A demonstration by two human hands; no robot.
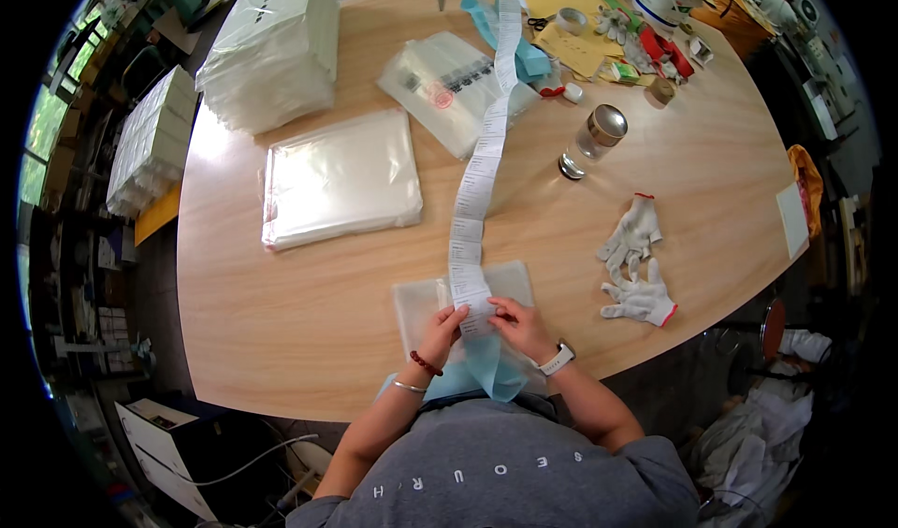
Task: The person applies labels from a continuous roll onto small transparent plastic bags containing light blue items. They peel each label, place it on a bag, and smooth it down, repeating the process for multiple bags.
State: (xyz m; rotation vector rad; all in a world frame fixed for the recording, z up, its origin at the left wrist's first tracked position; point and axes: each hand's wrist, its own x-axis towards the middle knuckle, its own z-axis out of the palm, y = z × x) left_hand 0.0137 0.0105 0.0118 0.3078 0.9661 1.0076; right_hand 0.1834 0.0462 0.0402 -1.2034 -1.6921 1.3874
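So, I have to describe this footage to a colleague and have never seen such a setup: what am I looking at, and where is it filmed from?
There is no machine here, just a person's bare hands. The single picture comes from the left one of two fisheye cameras worn on the head, looking down, so straight edges bend near the rim.

The left hand and right hand hold the near end of a long strip of white printed labels by its two edges. A light-blue strip hangs below them.

Under the hands, on the wooden-topped table, lies translucent plastic. Farther off on the left is a flat stack of clear plastic; to the right are a lidded glass tumbler and two white work gloves.
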